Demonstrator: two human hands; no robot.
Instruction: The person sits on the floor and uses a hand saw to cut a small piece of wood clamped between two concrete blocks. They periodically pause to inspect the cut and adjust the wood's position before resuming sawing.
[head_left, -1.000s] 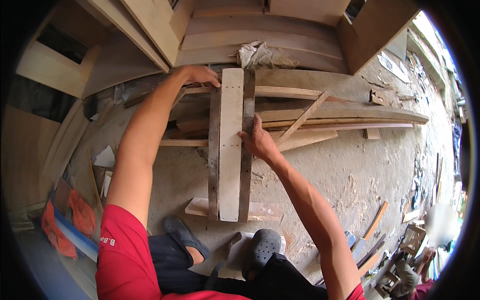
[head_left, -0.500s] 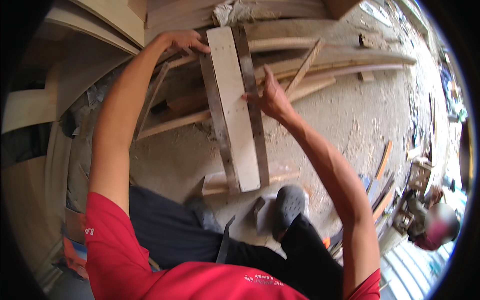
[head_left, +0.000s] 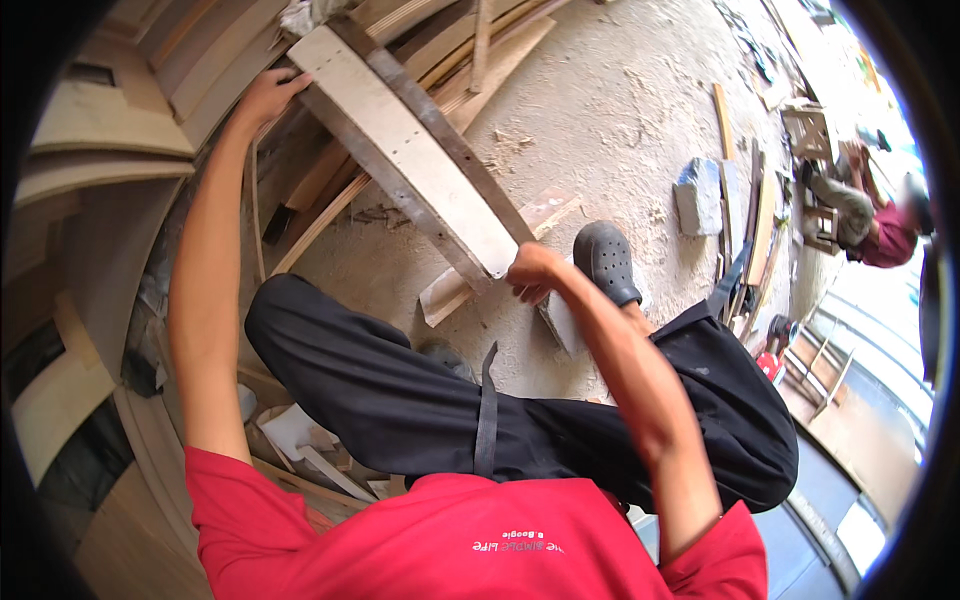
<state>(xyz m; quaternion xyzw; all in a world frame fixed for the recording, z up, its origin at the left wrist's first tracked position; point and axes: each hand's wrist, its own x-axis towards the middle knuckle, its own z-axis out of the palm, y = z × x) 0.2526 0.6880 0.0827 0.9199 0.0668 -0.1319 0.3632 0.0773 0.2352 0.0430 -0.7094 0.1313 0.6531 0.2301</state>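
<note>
A long pale board [head_left: 405, 150] with small dark dots lies between two darker wooden strips, a brown one [head_left: 437, 122] on the right and a grey-brown one [head_left: 385, 178] on the left. My left hand [head_left: 268, 98] grips the far left corner of this board assembly, its fingertips over the edge. At the near end my right hand [head_left: 535, 272] is closed at the right corner, its fingers curled and partly hidden. A wooden block [head_left: 447, 296] lies on the ground under the near end.
Lengths of timber [head_left: 500, 75] lie beyond the assembly. On the left stand curved wooden panels [head_left: 100, 165]. My grey clog [head_left: 604, 262] is just right of my right hand. A grey block [head_left: 698, 197] and wood strips lie at right, where another person [head_left: 875, 220] sits farther off.
The view has swung, so the board assembly now slants across the upper left. My right hand has moved from its right side to its near end. My left hand stays at the far end.
</note>
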